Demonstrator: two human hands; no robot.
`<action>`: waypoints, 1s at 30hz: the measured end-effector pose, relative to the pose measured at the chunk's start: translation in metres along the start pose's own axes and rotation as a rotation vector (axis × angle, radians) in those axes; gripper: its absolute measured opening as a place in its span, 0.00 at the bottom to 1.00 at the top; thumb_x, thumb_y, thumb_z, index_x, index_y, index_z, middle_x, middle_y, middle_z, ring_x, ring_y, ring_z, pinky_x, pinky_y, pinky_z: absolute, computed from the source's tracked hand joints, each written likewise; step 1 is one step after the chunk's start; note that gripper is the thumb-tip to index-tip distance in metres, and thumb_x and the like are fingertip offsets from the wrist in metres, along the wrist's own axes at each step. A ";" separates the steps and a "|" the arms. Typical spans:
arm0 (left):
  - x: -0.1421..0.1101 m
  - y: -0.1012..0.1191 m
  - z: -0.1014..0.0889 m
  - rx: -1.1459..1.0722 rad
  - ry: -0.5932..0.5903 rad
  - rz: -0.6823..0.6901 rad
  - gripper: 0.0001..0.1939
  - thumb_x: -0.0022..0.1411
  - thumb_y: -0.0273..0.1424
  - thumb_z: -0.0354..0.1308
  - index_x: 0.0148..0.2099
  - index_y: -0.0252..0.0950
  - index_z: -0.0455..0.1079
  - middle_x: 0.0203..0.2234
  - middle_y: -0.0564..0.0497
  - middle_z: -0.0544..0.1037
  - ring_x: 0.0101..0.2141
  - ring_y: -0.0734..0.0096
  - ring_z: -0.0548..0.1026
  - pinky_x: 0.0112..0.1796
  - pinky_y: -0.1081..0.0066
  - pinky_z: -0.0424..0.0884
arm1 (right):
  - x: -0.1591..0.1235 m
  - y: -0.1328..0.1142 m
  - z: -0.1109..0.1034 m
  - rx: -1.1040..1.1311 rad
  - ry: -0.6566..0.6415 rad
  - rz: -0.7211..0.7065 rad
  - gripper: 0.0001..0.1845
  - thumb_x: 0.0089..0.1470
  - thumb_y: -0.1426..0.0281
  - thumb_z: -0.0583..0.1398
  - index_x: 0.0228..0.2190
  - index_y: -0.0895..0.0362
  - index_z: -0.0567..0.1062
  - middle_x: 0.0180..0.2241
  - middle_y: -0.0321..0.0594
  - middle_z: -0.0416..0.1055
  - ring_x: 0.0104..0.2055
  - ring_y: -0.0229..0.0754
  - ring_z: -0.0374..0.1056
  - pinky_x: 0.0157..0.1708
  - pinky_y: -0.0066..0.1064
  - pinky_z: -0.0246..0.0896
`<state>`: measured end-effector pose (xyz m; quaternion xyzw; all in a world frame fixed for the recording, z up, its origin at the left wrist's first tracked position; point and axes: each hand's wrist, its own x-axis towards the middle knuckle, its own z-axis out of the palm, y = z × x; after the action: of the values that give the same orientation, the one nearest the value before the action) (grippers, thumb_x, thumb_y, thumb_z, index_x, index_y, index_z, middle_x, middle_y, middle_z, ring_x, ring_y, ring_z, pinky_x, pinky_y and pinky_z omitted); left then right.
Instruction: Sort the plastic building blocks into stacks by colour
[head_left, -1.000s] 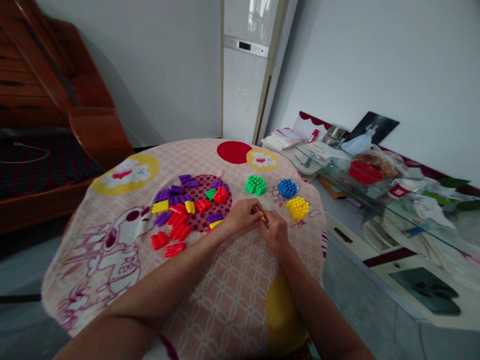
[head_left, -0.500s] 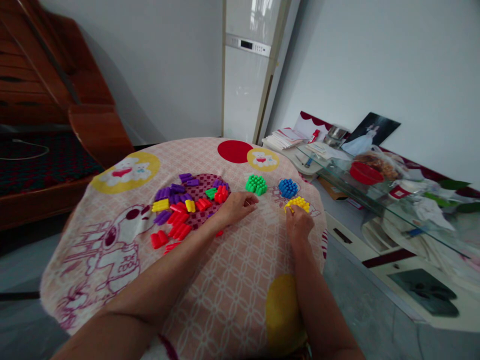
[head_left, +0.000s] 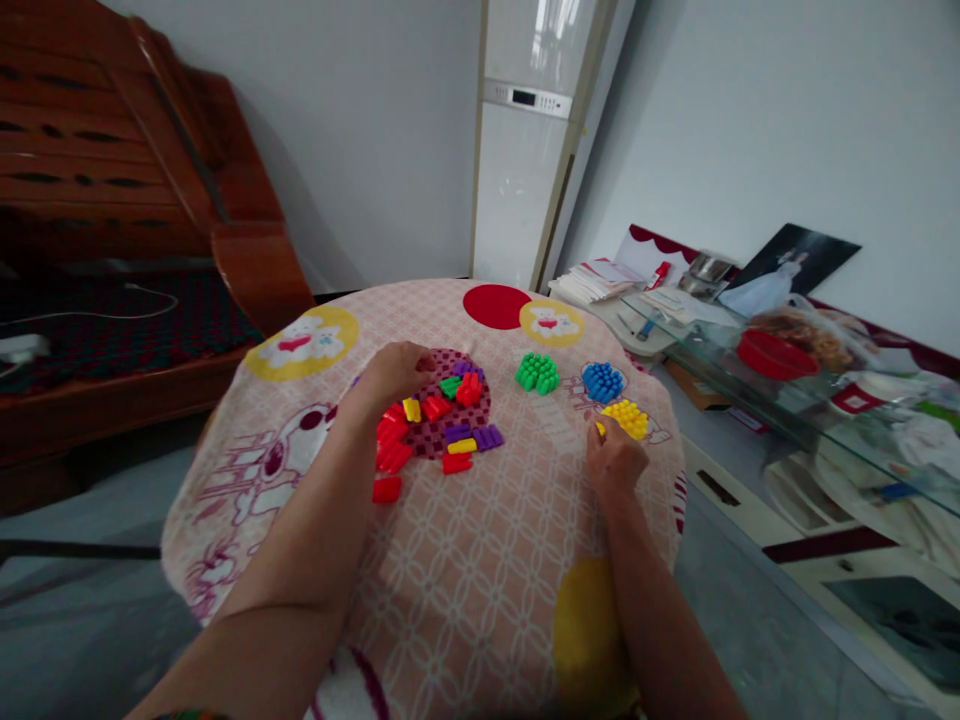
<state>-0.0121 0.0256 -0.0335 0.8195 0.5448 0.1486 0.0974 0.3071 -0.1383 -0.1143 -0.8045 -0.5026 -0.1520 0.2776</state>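
Observation:
My left hand point(head_left: 401, 372) is over the left part of the dark red checked patch, fingers bent and apart, with nothing visible in them. It hides most of the purple blocks there. Just right of it lie a yellow block point(head_left: 412, 409), red blocks point(head_left: 435, 407) and a small green block point(head_left: 450, 387). My right hand point(head_left: 616, 458) pinches a small yellow plastic building block point(head_left: 600, 428) at the near left side of a yellow block cluster point(head_left: 628, 419). Behind that stand a blue cluster point(head_left: 603, 382) and a green cluster point(head_left: 537, 373) of joined blocks.
A patterned cloth point(head_left: 465, 560) covers the round table. Nearer me lie purple blocks point(head_left: 489, 437) and a red block point(head_left: 457, 463). To the right, a glass-topped cabinet point(head_left: 720, 350) holds papers, a red bowl point(head_left: 776, 355) and bags. A wooden bench point(head_left: 255, 270) stands at left.
My hands were together at a yellow piece, then parted. The right went to the yellow cluster and stays there; the left moved left over the purple blocks. The view has turned slightly left.

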 end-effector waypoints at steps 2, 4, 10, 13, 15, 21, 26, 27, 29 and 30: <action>-0.002 -0.005 -0.001 0.113 -0.109 -0.018 0.12 0.49 0.32 0.61 0.37 0.39 0.80 0.34 0.47 0.82 0.36 0.59 0.78 0.34 0.70 0.69 | -0.003 -0.002 0.004 0.064 0.006 -0.058 0.16 0.61 0.66 0.54 0.39 0.58 0.80 0.30 0.46 0.77 0.28 0.40 0.66 0.29 0.29 0.48; -0.002 -0.005 0.001 0.195 -0.232 -0.046 0.13 0.46 0.34 0.63 0.37 0.39 0.80 0.35 0.47 0.82 0.37 0.59 0.78 0.35 0.71 0.68 | -0.006 -0.002 0.008 0.096 0.012 -0.092 0.16 0.60 0.67 0.54 0.37 0.58 0.80 0.30 0.45 0.78 0.29 0.39 0.66 0.29 0.28 0.49; 0.004 -0.012 0.012 0.282 -0.471 -0.100 0.17 0.39 0.32 0.68 0.37 0.41 0.79 0.37 0.48 0.82 0.39 0.59 0.77 0.39 0.69 0.68 | -0.008 -0.003 0.011 0.090 0.001 -0.118 0.13 0.58 0.69 0.55 0.31 0.59 0.79 0.27 0.43 0.76 0.28 0.39 0.66 0.29 0.28 0.50; 0.006 -0.015 0.012 0.215 -0.457 -0.069 0.14 0.40 0.29 0.66 0.34 0.41 0.79 0.34 0.50 0.82 0.37 0.59 0.77 0.38 0.69 0.68 | -0.011 -0.006 0.012 0.131 0.009 -0.175 0.14 0.59 0.69 0.54 0.31 0.58 0.78 0.26 0.42 0.75 0.28 0.39 0.66 0.30 0.28 0.52; 0.006 -0.013 0.009 0.121 -0.376 -0.038 0.10 0.42 0.29 0.64 0.31 0.41 0.78 0.29 0.52 0.81 0.35 0.61 0.77 0.37 0.70 0.68 | -0.013 -0.009 0.012 0.200 0.027 -0.239 0.14 0.60 0.68 0.53 0.31 0.58 0.78 0.26 0.42 0.74 0.29 0.39 0.66 0.31 0.28 0.55; 0.001 0.042 0.021 -0.635 -0.127 0.114 0.12 0.50 0.35 0.61 0.36 0.34 0.75 0.26 0.51 0.80 0.30 0.67 0.77 0.32 0.71 0.71 | -0.025 -0.037 0.009 0.451 0.060 -0.428 0.17 0.62 0.61 0.55 0.44 0.59 0.76 0.29 0.42 0.74 0.30 0.40 0.70 0.32 0.30 0.65; -0.013 0.105 0.063 -1.089 -0.291 0.149 0.13 0.49 0.37 0.65 0.33 0.33 0.72 0.23 0.52 0.77 0.25 0.72 0.75 0.28 0.72 0.72 | -0.029 -0.053 0.007 0.602 0.046 -0.483 0.20 0.61 0.59 0.57 0.49 0.58 0.72 0.34 0.45 0.77 0.33 0.41 0.73 0.33 0.31 0.71; -0.016 0.113 0.070 -1.138 -0.312 0.133 0.13 0.49 0.36 0.66 0.32 0.33 0.71 0.23 0.52 0.77 0.24 0.73 0.75 0.28 0.73 0.72 | -0.030 -0.053 0.007 0.615 0.049 -0.481 0.18 0.62 0.60 0.57 0.48 0.58 0.73 0.35 0.45 0.77 0.33 0.41 0.74 0.33 0.31 0.71; -0.021 0.123 0.079 -1.221 -0.339 0.084 0.12 0.50 0.35 0.66 0.31 0.32 0.70 0.22 0.53 0.77 0.25 0.74 0.75 0.28 0.74 0.72 | -0.030 -0.053 0.007 0.640 0.063 -0.465 0.16 0.63 0.62 0.55 0.46 0.58 0.73 0.35 0.45 0.77 0.32 0.40 0.74 0.32 0.30 0.71; -0.023 0.126 0.082 -1.258 -0.348 0.053 0.11 0.50 0.34 0.66 0.31 0.32 0.70 0.22 0.53 0.77 0.25 0.74 0.76 0.28 0.74 0.73 | -0.030 -0.053 0.006 0.656 0.072 -0.448 0.15 0.62 0.63 0.55 0.46 0.57 0.74 0.35 0.45 0.78 0.31 0.40 0.74 0.31 0.30 0.71</action>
<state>0.1169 -0.0444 -0.0729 0.6314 0.3096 0.3064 0.6416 0.2459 -0.1385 -0.1194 -0.5378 -0.6773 -0.0682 0.4974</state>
